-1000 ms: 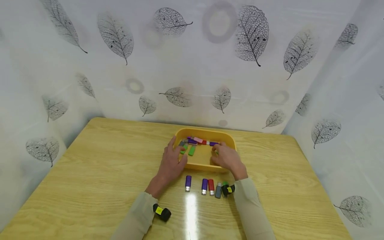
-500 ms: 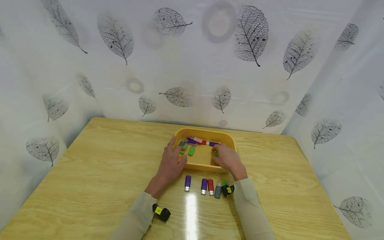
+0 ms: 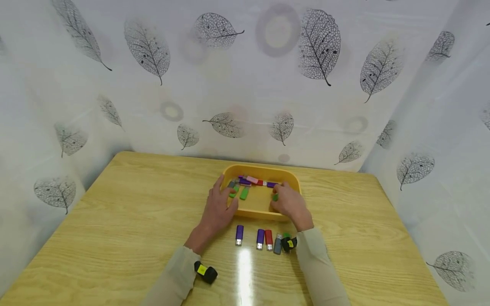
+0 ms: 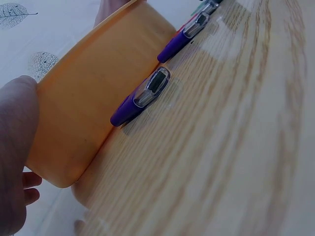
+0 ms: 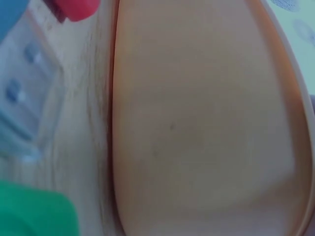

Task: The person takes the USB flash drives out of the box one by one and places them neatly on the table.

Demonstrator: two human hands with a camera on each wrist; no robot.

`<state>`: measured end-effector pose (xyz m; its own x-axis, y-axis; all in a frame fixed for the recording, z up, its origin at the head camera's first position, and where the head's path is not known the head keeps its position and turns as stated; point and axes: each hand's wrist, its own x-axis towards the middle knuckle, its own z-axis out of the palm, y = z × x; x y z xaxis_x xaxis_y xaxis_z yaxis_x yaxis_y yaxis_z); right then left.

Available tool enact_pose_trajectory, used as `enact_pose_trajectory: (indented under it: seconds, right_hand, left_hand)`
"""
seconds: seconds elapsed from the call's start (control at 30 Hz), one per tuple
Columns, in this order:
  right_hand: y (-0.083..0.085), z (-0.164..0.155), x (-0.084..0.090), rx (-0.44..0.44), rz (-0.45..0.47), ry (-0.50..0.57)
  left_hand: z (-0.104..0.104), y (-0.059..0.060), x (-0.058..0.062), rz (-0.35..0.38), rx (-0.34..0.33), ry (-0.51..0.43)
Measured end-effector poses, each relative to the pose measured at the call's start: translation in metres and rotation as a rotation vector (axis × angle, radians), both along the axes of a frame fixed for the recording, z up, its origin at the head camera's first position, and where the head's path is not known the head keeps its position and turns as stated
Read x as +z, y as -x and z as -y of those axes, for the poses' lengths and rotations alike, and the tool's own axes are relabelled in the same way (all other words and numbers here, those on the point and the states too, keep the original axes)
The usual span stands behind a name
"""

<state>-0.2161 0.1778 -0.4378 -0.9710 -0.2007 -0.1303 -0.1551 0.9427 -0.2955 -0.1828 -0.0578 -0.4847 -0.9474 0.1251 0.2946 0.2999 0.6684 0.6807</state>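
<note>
My left hand [image 3: 219, 207] grips the front left corner of a yellow plastic tray [image 3: 264, 213], fingers along its side and thumb at the front rim. My right hand [image 3: 291, 203] reaches over the front right of the tray, its fingers pinching a green USB stick [image 3: 275, 197] that they partly cover. At the tray's left and back lie other USB sticks, among them a green one [image 3: 244, 193], a pink one [image 3: 252, 179] and a purple one [image 3: 272, 185]. The right wrist view shows only the tray's outer wall [image 5: 197, 123], not the fingers.
In front of the tray a row of USB sticks lies on the wooden table [image 3: 134, 221]: a purple one [image 3: 239, 235] apart on the left, then another purple [image 3: 260, 239], a red [image 3: 269, 240], a grey [image 3: 277, 243] and a green, partly hidden by the right wrist camera [image 3: 289, 243].
My right fingers shift slightly at the green USB stick, which shows a little differently between them. The left hand, the tray and the row stay in place.
</note>
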Motion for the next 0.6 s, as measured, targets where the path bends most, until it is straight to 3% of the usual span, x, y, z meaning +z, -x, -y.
enact_pose_trajectory:
  seconds: [0.6]
  right_hand:
    - [-0.0001,0.0001,-0.0025,0.009,-0.040,-0.001]
  left_hand:
    - [0.0000,-0.0010,0.0008,-0.013,-0.008,-0.003]
